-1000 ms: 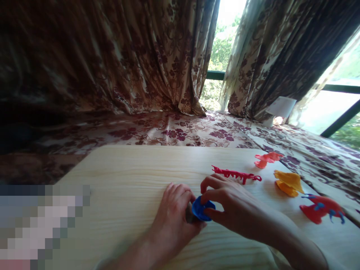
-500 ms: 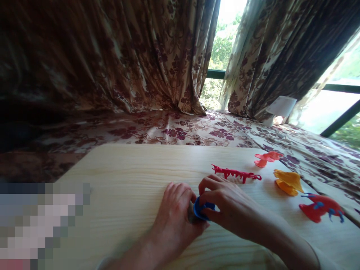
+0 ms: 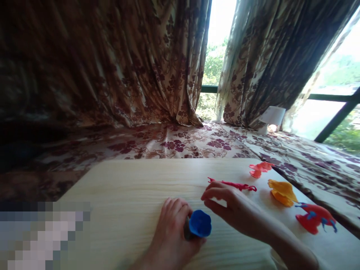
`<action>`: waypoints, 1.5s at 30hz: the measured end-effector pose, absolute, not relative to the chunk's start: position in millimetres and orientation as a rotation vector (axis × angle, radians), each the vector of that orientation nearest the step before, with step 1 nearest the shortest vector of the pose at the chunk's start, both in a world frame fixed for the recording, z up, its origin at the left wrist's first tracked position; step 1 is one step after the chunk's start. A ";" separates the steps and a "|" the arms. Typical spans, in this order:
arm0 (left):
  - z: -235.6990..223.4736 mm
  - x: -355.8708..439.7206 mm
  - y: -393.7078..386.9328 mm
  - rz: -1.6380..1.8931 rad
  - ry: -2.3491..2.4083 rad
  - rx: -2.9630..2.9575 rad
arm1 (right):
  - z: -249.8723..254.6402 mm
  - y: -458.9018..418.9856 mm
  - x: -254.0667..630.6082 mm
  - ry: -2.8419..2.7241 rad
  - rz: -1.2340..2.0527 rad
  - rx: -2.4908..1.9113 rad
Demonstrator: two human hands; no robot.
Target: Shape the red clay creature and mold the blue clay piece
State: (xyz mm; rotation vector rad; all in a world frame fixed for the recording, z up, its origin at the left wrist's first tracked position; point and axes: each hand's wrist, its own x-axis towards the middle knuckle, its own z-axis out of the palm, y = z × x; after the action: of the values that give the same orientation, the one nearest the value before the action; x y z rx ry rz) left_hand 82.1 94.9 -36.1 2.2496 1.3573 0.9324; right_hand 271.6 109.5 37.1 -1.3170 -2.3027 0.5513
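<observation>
My left hand [image 3: 176, 227] is wrapped round a dark grey, roughly cylindrical piece [image 3: 188, 229], mostly hidden by the fingers. On top of it sits a blue modelling-clay cup [image 3: 200, 223], its hollow side tilted toward me and its rim wavy. My right hand [image 3: 233, 204] hovers just right of the cup, apart from it, fingers curved and thumb separate, with nothing visible between them. Behind the right fingers lies a thin crimson clay figure [image 3: 234, 184] with a curled end, partly covered by the hand.
Along the table's right side stand a coral clay figure [image 3: 260, 169], a yellow clay figure [image 3: 282, 192] and a red clay figure with blue parts [image 3: 316, 217]. The pale wooden table [image 3: 126, 187] borders a floral cloth [image 3: 174, 144]. A white lamp [image 3: 272, 115] stands near the window.
My right fingers have come out of the blue cup and moved off to its right. My left hand keeps its hold. The view has tipped up slightly.
</observation>
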 end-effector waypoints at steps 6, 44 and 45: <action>-41.5 81.0 99.0 0.895 1.317 2.335 | 18.5 102.8 263.0 -2.404 0.564 -1.550; -58.4 60.4 120.2 1.056 1.167 2.558 | -14.2 116.7 247.6 -2.127 0.690 -1.051; -57.6 60.0 119.8 1.028 1.165 2.547 | -14.9 116.6 246.8 -2.099 0.695 -1.043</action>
State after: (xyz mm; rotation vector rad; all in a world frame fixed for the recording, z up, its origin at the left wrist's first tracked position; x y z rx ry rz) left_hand 60.0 119.8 -57.6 2.5473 1.1650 1.0277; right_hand 246.8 116.6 -14.9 -1.0435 -2.0988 0.6951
